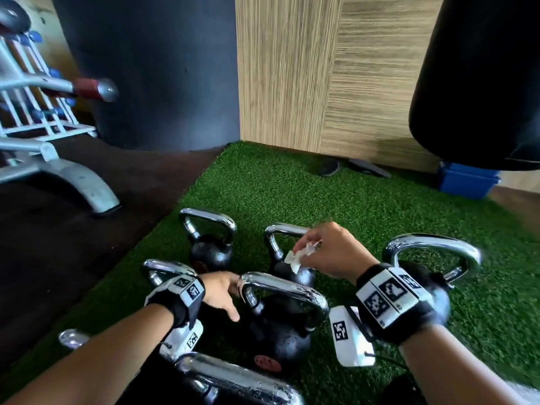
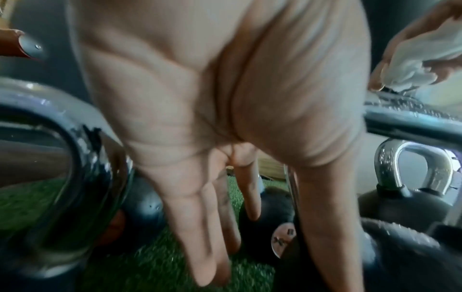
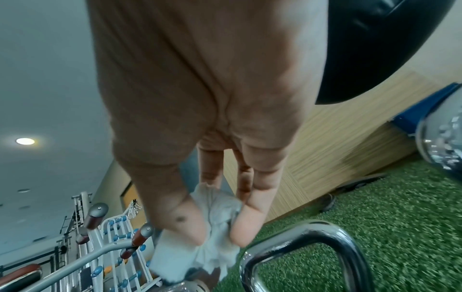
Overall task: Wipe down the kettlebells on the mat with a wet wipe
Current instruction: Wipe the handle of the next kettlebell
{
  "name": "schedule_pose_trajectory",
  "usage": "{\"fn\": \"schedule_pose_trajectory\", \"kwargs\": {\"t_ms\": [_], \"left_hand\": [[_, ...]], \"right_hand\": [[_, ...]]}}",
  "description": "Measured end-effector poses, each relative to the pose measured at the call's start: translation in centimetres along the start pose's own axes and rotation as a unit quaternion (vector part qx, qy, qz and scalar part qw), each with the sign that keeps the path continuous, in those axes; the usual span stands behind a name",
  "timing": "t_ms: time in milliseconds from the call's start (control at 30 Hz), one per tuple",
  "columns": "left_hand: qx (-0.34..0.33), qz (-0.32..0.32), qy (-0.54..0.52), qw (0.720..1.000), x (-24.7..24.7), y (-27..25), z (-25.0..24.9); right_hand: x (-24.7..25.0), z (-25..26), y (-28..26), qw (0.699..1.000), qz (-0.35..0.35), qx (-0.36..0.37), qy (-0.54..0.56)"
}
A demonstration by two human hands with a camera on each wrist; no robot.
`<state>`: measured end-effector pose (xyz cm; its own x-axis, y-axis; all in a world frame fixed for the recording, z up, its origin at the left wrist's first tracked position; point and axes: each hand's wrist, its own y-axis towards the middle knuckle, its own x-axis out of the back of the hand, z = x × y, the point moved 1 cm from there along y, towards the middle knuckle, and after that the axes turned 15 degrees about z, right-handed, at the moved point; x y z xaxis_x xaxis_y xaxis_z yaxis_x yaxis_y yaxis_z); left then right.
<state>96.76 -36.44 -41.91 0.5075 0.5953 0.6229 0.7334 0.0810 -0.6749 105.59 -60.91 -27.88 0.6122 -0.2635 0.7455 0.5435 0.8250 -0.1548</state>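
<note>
My right hand [image 3: 200, 122] pinches a crumpled white wet wipe [image 3: 212, 237] between thumb and fingertips, just beside a chrome kettlebell handle [image 3: 325, 243] above the green turf mat [image 3: 400, 207].

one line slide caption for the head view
Right hand holds a wet wipe above chrome-handled kettlebells on green mat.

Both forearms reach forward with banded wrists, the left hand [image 1: 219, 290] lower and nearer with its fingers [image 2: 200, 233] straight and spread, pointing down, holding nothing, while the right hand [image 1: 330, 252] is raised ahead of it, thumb and fingertips [image 3: 246, 225] pinched together, palm turned down
</note>
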Motion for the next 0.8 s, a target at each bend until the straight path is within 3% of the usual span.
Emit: {"fn": "schedule_pose_trajectory", "kwargs": {"t_ms": [167, 267, 500, 800], "left_hand": [[-0.047, -0.006, -0.009, 0.999, -2.7, 1.2, 0.7], [-0.105, -0.018, -0.015, 0.994, -4.0, 1.8, 0.5], [-0.175, -0.037, -0.050, 0.982, -6.1, 3.3, 0.0], [-0.215, -0.044, -0.094, 0.971, -6.6, 3.4, 0.4]], "right_hand": [[-2.2, -0.5, -2.0, 0.999, -0.014, -0.029, -0.004], [-3.2, -0.6, -2.4, 0.995, -0.085, -0.035, -0.025], [-5.5, 0.2, -3.1, 0.982, -0.177, 0.025, -0.055], [-8.3, 2.2, -0.8, 0.978, -0.129, -0.023, -0.166]]}}
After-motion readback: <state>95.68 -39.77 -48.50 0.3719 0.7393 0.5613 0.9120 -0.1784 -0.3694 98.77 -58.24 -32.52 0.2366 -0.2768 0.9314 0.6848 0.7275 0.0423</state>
